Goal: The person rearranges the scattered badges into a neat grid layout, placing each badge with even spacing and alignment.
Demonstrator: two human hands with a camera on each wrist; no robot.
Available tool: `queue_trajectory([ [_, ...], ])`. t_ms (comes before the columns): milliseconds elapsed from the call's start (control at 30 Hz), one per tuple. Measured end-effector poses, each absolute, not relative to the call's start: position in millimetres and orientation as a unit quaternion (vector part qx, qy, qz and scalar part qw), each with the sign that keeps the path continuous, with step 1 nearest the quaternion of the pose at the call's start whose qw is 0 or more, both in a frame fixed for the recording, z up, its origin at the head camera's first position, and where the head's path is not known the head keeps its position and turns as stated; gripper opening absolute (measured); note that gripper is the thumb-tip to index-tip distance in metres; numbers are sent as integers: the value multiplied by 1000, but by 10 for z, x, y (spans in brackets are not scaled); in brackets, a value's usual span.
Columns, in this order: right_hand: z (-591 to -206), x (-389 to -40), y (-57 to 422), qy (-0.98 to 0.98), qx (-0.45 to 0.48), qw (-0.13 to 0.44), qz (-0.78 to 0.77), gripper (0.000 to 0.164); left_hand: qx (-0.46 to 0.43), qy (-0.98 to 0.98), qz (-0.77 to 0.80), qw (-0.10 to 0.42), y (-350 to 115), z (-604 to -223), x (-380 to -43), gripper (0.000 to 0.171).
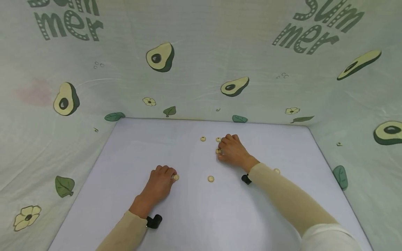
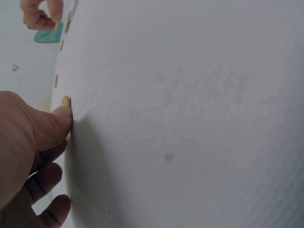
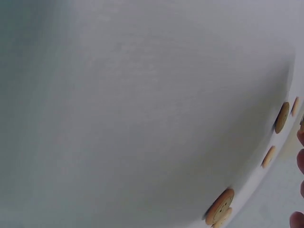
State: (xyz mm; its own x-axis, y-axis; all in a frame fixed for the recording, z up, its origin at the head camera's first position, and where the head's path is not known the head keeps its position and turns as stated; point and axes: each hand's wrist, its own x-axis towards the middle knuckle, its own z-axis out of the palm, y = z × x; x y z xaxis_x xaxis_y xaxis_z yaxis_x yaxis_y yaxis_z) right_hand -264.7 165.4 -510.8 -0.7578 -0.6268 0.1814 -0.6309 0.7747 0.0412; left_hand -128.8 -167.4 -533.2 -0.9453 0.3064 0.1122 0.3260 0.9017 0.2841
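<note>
Around both hands, several round, tan wooden buttons lie on a white tabletop point(image 1: 188, 216). On the left side, my left hand point(image 1: 160, 182) pinches one button point(image 1: 176, 177) at its thumb and fingertips; the left wrist view shows the thumb against this button point(image 2: 66, 101). Farther back, my right hand point(image 1: 233, 150) holds another button point(image 1: 218, 151) between thumb and fingers, close above the table. Just behind its fingertips lies a loose button point(image 1: 218, 139). Only the right fingertips point(image 3: 301, 161) show at the edge of the right wrist view.
One button point(image 1: 203, 138) lies near the back, another point(image 1: 210, 179) between the hands. A further button point(image 1: 276, 170) is partly covered by the right sleeve point(image 1: 289, 195). Behind and beside the table hangs pale cloth point(image 1: 194, 52) printed with avocados and leaves.
</note>
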Motion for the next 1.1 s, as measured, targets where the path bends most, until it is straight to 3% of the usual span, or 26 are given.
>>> queue_trajectory([
  [267,-5130,-2693,1434,-928,355,112,14,21,-156,-975,-155,30,-1665,-5315,-1279,19],
  [533,-5162,-2751,1220,-932,353,81,4,22,-159,-975,-149,34,-1681,-5339,-1293,19],
  [1100,-5170,-2781,993,-928,364,77,1,19,-167,-973,-152,51,-1702,-5371,-1301,20],
])
